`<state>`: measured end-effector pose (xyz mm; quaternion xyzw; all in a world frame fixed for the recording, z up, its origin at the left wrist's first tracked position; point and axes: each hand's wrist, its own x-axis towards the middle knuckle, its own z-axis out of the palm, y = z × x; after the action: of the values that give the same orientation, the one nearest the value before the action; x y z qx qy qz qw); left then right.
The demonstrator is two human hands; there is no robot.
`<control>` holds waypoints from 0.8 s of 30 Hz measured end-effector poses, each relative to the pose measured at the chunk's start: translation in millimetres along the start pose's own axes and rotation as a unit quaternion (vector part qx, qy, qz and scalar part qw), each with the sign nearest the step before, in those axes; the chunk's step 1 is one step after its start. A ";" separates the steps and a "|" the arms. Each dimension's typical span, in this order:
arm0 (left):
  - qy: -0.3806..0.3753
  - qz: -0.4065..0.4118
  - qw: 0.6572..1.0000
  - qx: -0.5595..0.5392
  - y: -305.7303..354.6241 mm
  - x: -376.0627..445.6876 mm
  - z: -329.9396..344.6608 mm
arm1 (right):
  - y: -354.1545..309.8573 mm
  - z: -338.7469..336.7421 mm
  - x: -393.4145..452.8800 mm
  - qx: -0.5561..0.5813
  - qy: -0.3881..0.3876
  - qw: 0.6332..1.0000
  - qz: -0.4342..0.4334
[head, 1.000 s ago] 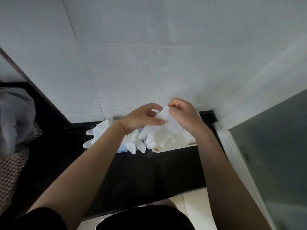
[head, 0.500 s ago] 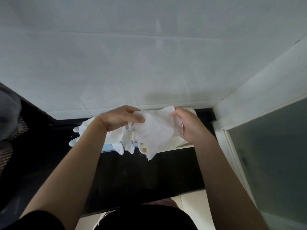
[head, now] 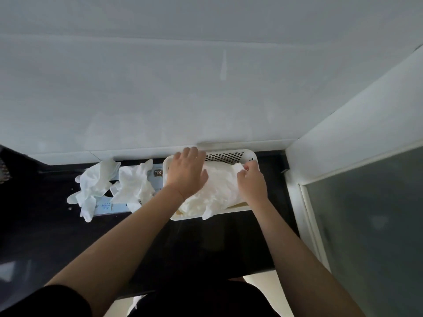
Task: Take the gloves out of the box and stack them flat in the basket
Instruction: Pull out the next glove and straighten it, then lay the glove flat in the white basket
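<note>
White tiled wall (head: 206, 88) is filling the top of the view, directly behind the basket. Dark desk (head: 206, 236) is running below it, carrying everything. White perforated basket (head: 229, 156) is sitting at the back of the desk against the wall; this is the landmark. Pile of white gloves (head: 219, 191) is lying inside the basket, one glove finger hanging over the basket's near rim. Glove box (head: 158, 173), marked XL, is lying just left of the basket, touching it or nearly. Loose gloves (head: 132, 186) are spilling over the box, with another bunch (head: 93, 186) further left of the basket. Left hand (head: 186, 172) is pressing flat on the pile at the basket's left side, grip spread, fingers straight. Right hand (head: 250, 181) is at the basket's right side, grip pinching the edge of the top glove between thumb and fingertips.
</note>
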<state>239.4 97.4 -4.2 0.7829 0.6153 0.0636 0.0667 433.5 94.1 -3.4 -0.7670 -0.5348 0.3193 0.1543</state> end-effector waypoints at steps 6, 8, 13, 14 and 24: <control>-0.145 0.087 0.986 0.008 26.2 -24.1 37.9 | 16.0 6.0 11.5 -0.227 0.059 0.955 -0.183; -0.178 0.064 0.982 0.015 21.3 -26.5 43.8 | 24.1 7.5 16.2 -0.326 0.073 0.905 -0.265; -0.189 0.059 0.978 0.066 7.5 -23.0 49.1 | 33.4 11.2 26.0 -0.477 0.021 0.820 -0.316; -0.194 0.059 0.976 0.082 4.6 -23.0 51.0 | 34.2 11.3 26.8 -0.499 -0.001 0.807 -0.314; -0.239 0.054 0.964 0.107 1.9 -19.3 60.6 | 27.0 12.4 27.0 -0.568 -0.018 0.767 -0.299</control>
<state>247.7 76.6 -63.8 0.8098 0.5418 -0.1879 0.1238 450.9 107.4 -37.1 -0.5099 -0.8235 -0.0909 -0.2313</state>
